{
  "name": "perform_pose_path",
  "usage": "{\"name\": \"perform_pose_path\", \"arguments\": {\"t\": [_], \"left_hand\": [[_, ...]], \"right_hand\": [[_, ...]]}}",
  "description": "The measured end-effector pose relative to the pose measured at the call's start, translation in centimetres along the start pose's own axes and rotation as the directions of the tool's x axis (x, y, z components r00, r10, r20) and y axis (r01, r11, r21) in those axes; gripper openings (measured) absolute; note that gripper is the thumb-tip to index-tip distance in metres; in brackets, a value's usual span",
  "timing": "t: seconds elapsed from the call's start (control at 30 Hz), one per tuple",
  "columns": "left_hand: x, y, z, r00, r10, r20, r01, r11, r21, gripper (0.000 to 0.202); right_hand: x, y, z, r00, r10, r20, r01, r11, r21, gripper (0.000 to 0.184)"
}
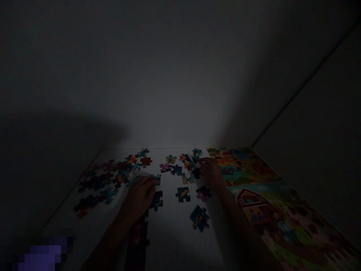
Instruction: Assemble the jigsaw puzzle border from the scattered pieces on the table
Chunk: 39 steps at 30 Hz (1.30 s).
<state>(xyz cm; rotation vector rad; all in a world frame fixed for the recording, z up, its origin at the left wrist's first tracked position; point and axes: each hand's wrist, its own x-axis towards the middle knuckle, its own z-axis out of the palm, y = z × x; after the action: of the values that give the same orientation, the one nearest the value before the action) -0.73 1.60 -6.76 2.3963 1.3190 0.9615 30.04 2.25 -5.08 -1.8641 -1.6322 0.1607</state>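
Nearest on the white tabletop (172, 237), a dark red puzzle strip (138, 241) runs away from the person, and a barnyard picture (284, 218) lies at the right. Between the forearms sits a blue-and-yellow jigsaw piece (199, 218), tilted cornerwise, with a purple jigsaw piece (203, 193) beyond it. The left hand (140, 192) lies over pieces at the strip's far end, fingers curled; whether its grip pinches one cannot be told. Left of it spreads a jumbled jigsaw heap (98, 182). Farther, the right hand (211, 173) reaches to loose jigsaw pieces (176, 169), its grip too dim to judge, beside a savanna picture (239, 165). A pale wall (175, 94) stands behind.
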Motion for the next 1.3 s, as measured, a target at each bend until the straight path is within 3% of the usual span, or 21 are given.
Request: {"name": "perform_pose_path", "arguments": {"t": [0.3, 0.57, 0.73, 1.1, 1.3], "left_hand": [[-0.2, 0.0, 0.1, 0.999, 0.018, -0.041, -0.020, 0.999, -0.042, 0.028], [-0.2, 0.2, 0.2, 1.000, -0.005, -0.024, 0.004, 0.998, -0.056, 0.028], [-0.3, 0.0, 0.4, 1.000, 0.002, -0.011, -0.003, 0.999, -0.044, 0.028], [-0.3, -0.2, 0.4, 0.999, 0.032, -0.015, -0.032, 0.999, 0.009, 0.028], [-0.2, 0.1, 0.2, 1.000, 0.025, -0.004, -0.025, 1.000, 0.016, 0.029]], "right_hand": [[2.8, -4.2, 2.4, 0.982, 0.061, 0.180, -0.062, 0.998, -0.005, 0.031], [3.3, -5.8, 4.1, 0.981, 0.083, 0.173, -0.042, 0.973, -0.227, 0.032], [3.2, -5.9, 4.3, 0.979, 0.115, 0.167, -0.070, 0.964, -0.255, 0.030], [4.2, -4.6, 5.3, 0.969, 0.183, 0.164, -0.178, 0.983, -0.042, 0.032], [4.5, -3.1, 6.4, 0.996, 0.033, 0.077, -0.047, 0.982, 0.184, 0.031]]}}
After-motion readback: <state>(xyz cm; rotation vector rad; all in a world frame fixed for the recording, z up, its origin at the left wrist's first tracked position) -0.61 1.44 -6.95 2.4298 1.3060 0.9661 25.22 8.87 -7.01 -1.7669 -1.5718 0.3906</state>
